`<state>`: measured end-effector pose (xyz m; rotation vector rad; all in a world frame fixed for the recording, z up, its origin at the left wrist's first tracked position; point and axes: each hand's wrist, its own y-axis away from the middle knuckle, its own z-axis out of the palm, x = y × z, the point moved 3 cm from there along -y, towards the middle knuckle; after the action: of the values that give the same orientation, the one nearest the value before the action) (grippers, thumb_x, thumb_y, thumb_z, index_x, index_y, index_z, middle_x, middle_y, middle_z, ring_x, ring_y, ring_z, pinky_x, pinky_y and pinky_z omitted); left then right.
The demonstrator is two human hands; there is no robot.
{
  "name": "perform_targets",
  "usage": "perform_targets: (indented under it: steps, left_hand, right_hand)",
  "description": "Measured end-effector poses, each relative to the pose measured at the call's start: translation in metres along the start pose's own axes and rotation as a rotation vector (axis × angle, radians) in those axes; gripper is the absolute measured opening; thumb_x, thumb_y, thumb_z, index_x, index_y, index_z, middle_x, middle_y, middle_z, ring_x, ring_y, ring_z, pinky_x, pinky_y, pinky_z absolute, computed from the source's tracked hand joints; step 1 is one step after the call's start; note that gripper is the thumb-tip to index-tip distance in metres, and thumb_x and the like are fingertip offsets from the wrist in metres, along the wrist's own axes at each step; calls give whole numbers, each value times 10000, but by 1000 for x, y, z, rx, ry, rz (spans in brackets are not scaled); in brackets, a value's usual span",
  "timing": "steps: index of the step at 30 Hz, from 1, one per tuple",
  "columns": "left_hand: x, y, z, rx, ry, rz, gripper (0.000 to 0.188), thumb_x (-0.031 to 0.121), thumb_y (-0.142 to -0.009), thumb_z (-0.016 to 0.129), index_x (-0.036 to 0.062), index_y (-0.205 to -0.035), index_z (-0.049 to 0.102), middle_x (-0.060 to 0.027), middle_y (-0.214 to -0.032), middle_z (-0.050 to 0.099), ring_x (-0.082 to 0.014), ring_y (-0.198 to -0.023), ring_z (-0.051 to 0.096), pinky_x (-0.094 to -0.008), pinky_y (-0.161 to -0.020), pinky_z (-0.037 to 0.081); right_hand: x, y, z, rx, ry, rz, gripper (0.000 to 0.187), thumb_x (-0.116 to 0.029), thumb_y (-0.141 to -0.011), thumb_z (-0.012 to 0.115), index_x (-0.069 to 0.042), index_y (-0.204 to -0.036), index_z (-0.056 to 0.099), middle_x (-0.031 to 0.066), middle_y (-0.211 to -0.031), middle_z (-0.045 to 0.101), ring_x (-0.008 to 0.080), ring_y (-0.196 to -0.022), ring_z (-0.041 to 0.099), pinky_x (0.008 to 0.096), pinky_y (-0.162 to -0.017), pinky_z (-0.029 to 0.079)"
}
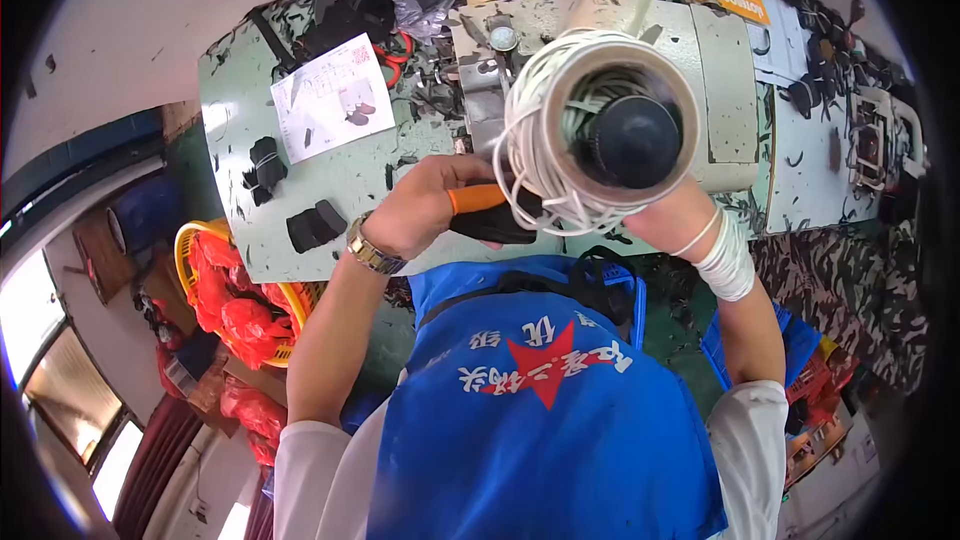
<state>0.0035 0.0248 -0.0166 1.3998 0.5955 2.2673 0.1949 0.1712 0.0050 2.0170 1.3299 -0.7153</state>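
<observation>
My left hand (pixel 418 204), with a gold watch on its wrist, is closed on a black fabric piece (pixel 492 228) at the table's near edge. A bright orange strip (pixel 476 199) lies along its fingers; whether it is a finger cover or a handle I cannot tell. Only the back part of my right hand (pixel 668 218) shows. A round lamp-like tube (pixel 690 105) wound with white cord (pixel 525 125) hides its fingers. White bands circle my right wrist. Beyond both hands stands a cream sewing machine (pixel 725 90), partly covered by the tube.
On the pale green table (pixel 235 120) lie a printed sheet (pixel 330 105), red-handled scissors (pixel 398 58), black bundles (pixel 266 168) and many black scraps. A yellow basket (pixel 186 270) of red bags stands at the left, blue crates (pixel 790 345) at the right.
</observation>
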Motion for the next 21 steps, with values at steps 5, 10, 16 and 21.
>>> perform_targets:
  steps: [5, 10, 16, 21]
  left_hand:
    - [19, 7, 6, 123, -223, -83, 254, 28, -908, 548, -98, -1121, 606, -147, -939, 689, -155, -806, 675, -283, -679, 569]
    - [6, 3, 2, 62, -316, 255, 259, 71, -919, 565, -99, -1106, 620, -117, -909, 695, -131, -721, 666, -267, -625, 555]
    - [2, -8, 0, 244, -206, 64, 264, 164, -918, 608, -77, -1000, 677, -57, -710, 667, -87, -628, 619, -253, -557, 502]
    - [7, -4, 12, 238, -172, 88, 290, 212, -887, 649, -62, -971, 688, -51, -716, 667, -64, -658, 577, -261, -582, 494]
  right_hand:
    - [-4, 7, -15, 52, -904, 306, 345, -97, -821, 717, 43, -1075, 532, 116, -857, 622, 234, -759, 665, 320, -688, 549]
    - [-20, 13, 2, -19, -1259, 536, 277, -63, -801, 718, 26, -995, 541, 80, -840, 597, 169, -722, 627, 326, -659, 547]
    - [-3, -1, 1, 123, -1, -74, 377, -24, -722, 678, -1, -1075, 549, 188, -925, 581, 380, -863, 555, 410, -762, 472]
    - [-16, -12, 11, 82, 265, -95, 347, 27, -685, 652, 9, -1014, 543, 174, -929, 569, 382, -904, 546, 441, -810, 476]
